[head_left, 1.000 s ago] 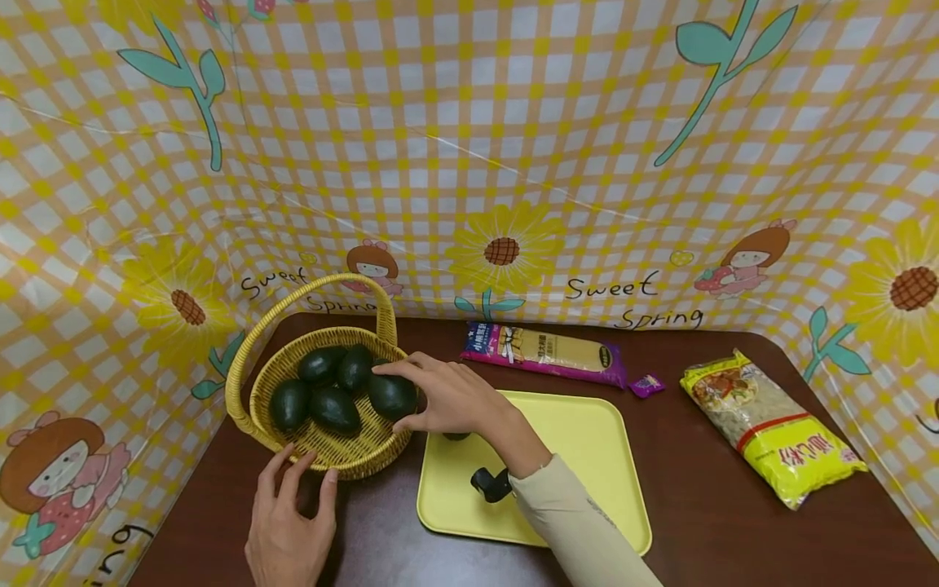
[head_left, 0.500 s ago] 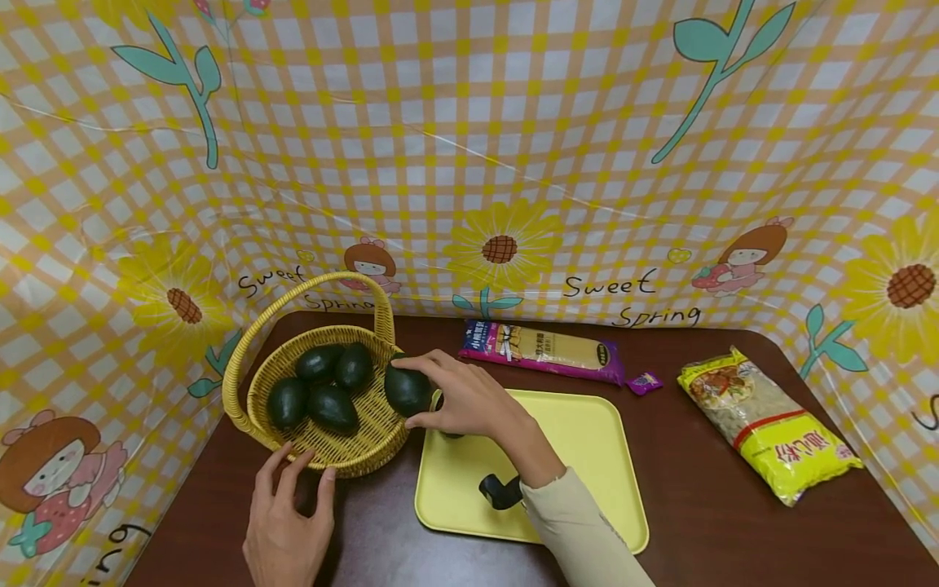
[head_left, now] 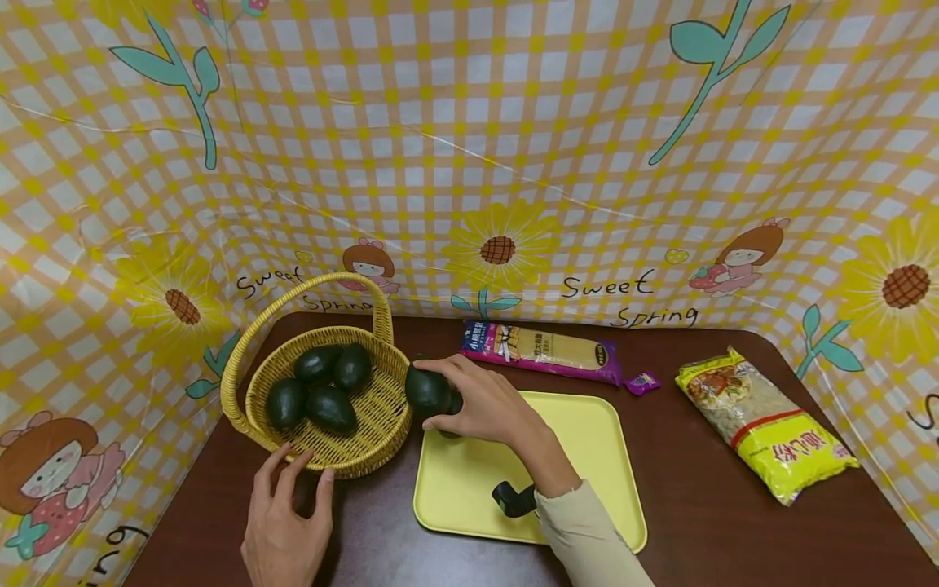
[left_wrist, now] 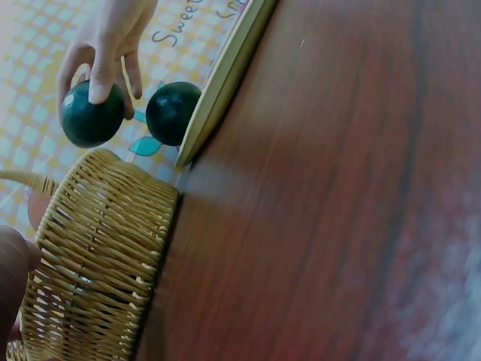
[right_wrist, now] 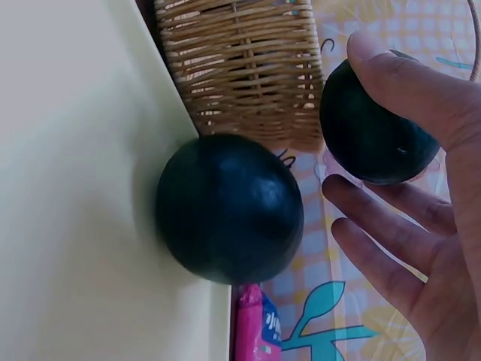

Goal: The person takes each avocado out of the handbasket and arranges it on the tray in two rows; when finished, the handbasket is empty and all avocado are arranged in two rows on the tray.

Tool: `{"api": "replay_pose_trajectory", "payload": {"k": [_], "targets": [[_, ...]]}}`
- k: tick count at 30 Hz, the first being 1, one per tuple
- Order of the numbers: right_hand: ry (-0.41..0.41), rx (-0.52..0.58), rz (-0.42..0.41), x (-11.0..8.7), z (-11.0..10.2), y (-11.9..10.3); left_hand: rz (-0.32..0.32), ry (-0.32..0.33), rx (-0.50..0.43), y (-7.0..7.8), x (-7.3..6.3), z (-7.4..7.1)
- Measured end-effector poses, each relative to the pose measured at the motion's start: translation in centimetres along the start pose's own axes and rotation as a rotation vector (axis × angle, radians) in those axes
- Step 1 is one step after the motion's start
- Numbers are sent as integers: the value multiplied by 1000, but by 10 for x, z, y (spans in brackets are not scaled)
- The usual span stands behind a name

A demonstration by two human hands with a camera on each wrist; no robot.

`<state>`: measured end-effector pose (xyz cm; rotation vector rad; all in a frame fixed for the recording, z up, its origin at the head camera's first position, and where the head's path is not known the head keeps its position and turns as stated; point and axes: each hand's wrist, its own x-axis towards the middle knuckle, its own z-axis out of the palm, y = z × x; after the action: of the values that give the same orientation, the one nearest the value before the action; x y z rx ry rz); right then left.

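My right hand [head_left: 487, 403] pinches a dark green avocado [head_left: 425, 391] between thumb and fingers, lifted over the gap between the wicker basket [head_left: 363, 466] and the yellow tray [head_left: 587, 465]. Another avocado [right_wrist: 233, 210] sits at the tray's left end, mostly hidden behind my right hand in the head view. Several avocados [head_left: 332, 408] lie on the left side inside the basket. My left hand [head_left: 286, 522] rests its fingertips at the basket's front rim, fingers loosely bent and thumb apart.
A purple noodle packet [head_left: 543, 352] lies behind the tray, with a small purple wrapper [head_left: 641, 384] by its end. A yellow bag [head_left: 766, 428] lies at the right. Patterned cloth [head_left: 469, 163] walls the back and sides of the table.
My right hand has lifted the avocado out of the basket's right side and carried it right, toward the tray. The left hand has stayed at the rim.
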<state>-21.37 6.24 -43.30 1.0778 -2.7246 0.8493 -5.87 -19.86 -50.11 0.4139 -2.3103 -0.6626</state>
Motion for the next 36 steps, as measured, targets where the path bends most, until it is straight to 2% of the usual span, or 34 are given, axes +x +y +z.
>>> {"api": "replay_pose_trajectory", "payload": {"k": [9, 36], "targets": [[27, -26, 23, -9, -3, 9, -3, 4, -8, -1, -1, 0], [67, 11, 158, -45, -15, 32, -19, -5, -7, 2, -2, -2]]}}
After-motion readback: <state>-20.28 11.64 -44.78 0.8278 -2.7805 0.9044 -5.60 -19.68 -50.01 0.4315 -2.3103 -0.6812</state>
